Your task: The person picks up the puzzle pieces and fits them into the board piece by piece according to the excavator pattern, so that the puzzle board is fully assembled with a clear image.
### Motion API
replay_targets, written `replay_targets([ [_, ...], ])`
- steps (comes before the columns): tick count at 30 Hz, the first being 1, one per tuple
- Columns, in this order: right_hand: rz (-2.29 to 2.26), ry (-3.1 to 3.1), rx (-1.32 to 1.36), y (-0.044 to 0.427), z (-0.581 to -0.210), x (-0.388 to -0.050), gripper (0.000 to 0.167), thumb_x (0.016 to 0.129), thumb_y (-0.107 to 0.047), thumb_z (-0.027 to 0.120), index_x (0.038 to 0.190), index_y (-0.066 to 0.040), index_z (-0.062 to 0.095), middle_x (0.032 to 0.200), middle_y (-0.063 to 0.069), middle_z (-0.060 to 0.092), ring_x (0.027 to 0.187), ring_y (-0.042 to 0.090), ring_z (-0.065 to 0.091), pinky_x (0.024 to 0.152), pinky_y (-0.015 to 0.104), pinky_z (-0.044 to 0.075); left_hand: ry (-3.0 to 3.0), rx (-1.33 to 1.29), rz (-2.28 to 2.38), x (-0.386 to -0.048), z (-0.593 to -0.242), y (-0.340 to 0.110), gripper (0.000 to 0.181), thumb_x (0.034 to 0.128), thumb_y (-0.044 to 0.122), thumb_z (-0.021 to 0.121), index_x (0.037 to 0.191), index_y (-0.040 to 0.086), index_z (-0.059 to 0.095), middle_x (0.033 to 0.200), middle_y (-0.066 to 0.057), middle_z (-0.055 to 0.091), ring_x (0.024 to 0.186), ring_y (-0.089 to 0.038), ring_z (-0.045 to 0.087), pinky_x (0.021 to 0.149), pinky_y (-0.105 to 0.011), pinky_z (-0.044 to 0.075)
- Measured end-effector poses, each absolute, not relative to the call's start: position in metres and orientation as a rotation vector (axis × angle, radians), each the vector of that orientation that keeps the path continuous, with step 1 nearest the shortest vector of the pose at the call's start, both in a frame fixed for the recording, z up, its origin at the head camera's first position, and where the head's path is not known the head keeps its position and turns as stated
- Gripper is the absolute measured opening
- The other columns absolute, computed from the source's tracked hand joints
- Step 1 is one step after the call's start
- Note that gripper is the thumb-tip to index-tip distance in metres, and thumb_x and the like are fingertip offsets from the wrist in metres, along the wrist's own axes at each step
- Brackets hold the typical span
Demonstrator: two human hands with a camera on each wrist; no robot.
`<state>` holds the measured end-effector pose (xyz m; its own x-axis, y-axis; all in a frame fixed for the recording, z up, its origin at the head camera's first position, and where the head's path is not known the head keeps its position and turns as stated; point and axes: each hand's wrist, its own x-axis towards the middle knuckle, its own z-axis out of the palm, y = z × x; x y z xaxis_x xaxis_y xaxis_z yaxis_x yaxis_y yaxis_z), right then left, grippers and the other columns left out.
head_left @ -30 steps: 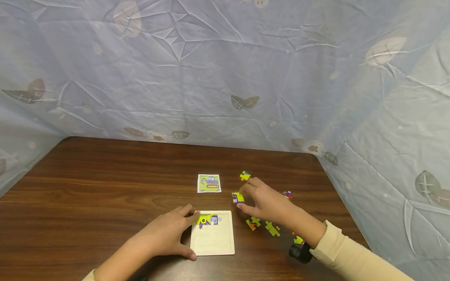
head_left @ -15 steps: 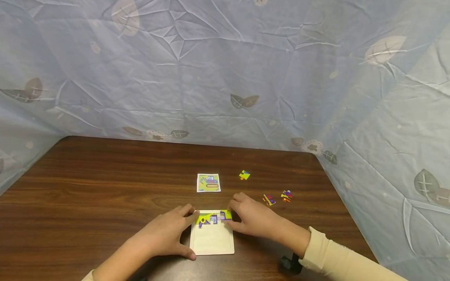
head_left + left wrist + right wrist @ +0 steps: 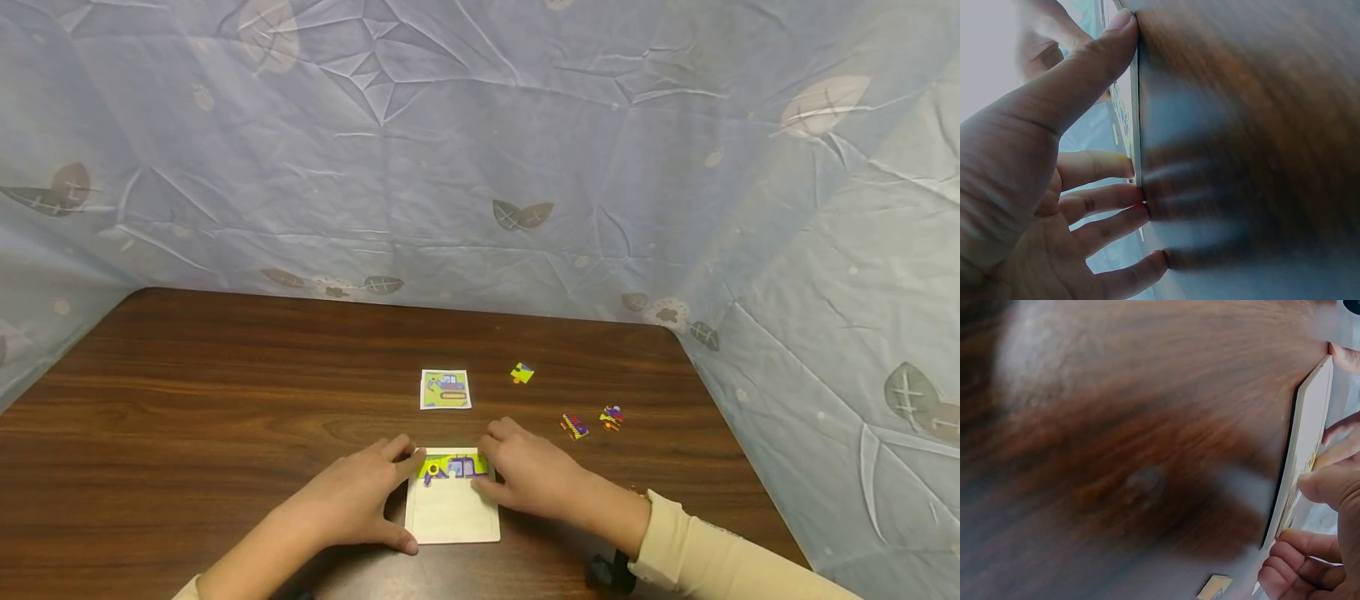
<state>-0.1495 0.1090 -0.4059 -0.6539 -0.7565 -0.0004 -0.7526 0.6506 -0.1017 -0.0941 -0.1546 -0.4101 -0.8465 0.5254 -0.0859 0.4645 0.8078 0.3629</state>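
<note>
Our right hand holds its thumb and fingers narrow, pinching the piece at one o'clock in the tray; our left hand spreads wide along the nine-o'clock edge. We judge the piece light, thin and stiff, best taken by its outer edges. The tray looks light enough to slide. The row at the piece's nine o'clock leaves us little finger room. Beyond the tray lie a card at twelve, a green piece at one, and a striped piece and a purple piece at two.
</note>
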Motion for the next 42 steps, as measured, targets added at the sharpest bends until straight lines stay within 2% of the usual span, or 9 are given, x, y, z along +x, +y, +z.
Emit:
replay_targets([
  [4, -0.097, 2.834, -1.317, 0.107, -0.407, -0.148, 0.031, 0.096, -0.037, 0.075, 0.100, -0.006, 0.072, 0.097, 0.000, 0.063, 0.091, 0.011, 0.053, 0.071, 0.018, 0.054, 2.816, 0.782, 0.499, -0.094, -0.411, -0.155, 0.109, 0.0670, 0.064, 0.090, 0.150, 0.003, 0.055, 0.145, -0.010, 0.057, 0.132, -0.036, 0.060, 0.092, -0.056, 0.060],
  [9, -0.084, 2.833, -1.320, 0.105, -0.407, -0.147, 0.027, 0.096, -0.036, 0.075, 0.091, -0.009, 0.072, 0.093, -0.001, 0.061, 0.086, 0.009, 0.050, 0.066, 0.017, 0.050, 2.821, 0.778, 0.502, -0.094, -0.412, -0.155, 0.109, 0.0667, 0.063, 0.091, 0.150, 0.002, 0.056, 0.145, -0.010, 0.057, 0.131, -0.035, 0.060, 0.091, -0.055, 0.060],
  [18, -0.058, 2.821, -1.335, 0.104, -0.405, -0.147, 0.025, 0.096, -0.035, 0.075, 0.083, -0.014, 0.071, 0.092, -0.003, 0.062, 0.087, 0.009, 0.052, 0.065, 0.016, 0.050, 2.815, 0.777, 0.511, -0.094, -0.411, -0.154, 0.109, 0.0670, 0.063, 0.091, 0.150, 0.002, 0.055, 0.146, -0.012, 0.057, 0.134, -0.038, 0.059, 0.094, -0.056, 0.059],
  [25, -0.107, 2.798, -1.366, 0.106, -0.405, -0.148, 0.021, 0.098, -0.033, 0.074, 0.097, -0.012, 0.073, 0.096, -0.003, 0.062, 0.092, 0.009, 0.053, 0.069, 0.018, 0.051, 2.812, 0.778, 0.509, -0.094, -0.410, -0.154, 0.108, 0.0675, 0.063, 0.091, 0.150, 0.001, 0.055, 0.146, -0.012, 0.057, 0.133, -0.038, 0.059, 0.094, -0.056, 0.059],
  [32, -0.100, 2.765, -1.385, 0.105, -0.405, -0.149, 0.020, 0.098, -0.032, 0.074, 0.098, -0.012, 0.076, 0.092, -0.005, 0.058, 0.088, 0.006, 0.049, 0.068, 0.014, 0.049, 2.814, 0.779, 0.510, -0.094, -0.409, -0.154, 0.108, 0.0675, 0.062, 0.091, 0.149, 0.001, 0.056, 0.146, -0.012, 0.057, 0.132, -0.036, 0.059, 0.094, -0.054, 0.060],
  [37, -0.129, 2.697, -1.342, 0.105, -0.400, -0.152, 0.020, 0.099, -0.029, 0.074, 0.106, -0.010, 0.078, 0.090, -0.006, 0.051, 0.085, 0.005, 0.045, 0.068, 0.013, 0.047, 2.815, 0.781, 0.510, -0.094, -0.409, -0.154, 0.107, 0.0675, 0.062, 0.091, 0.149, 0.002, 0.056, 0.145, -0.011, 0.057, 0.131, -0.036, 0.059, 0.093, -0.055, 0.060],
  [42, -0.142, 2.661, -1.317, 0.104, -0.397, -0.154, 0.023, 0.098, -0.028, 0.075, 0.111, -0.010, 0.079, 0.090, -0.006, 0.051, 0.085, 0.006, 0.043, 0.070, 0.014, 0.046, 2.808, 0.775, 0.514, -0.095, -0.409, -0.154, 0.108, 0.0672, 0.063, 0.091, 0.149, 0.002, 0.056, 0.144, -0.012, 0.057, 0.131, -0.038, 0.059, 0.092, -0.057, 0.059],
])
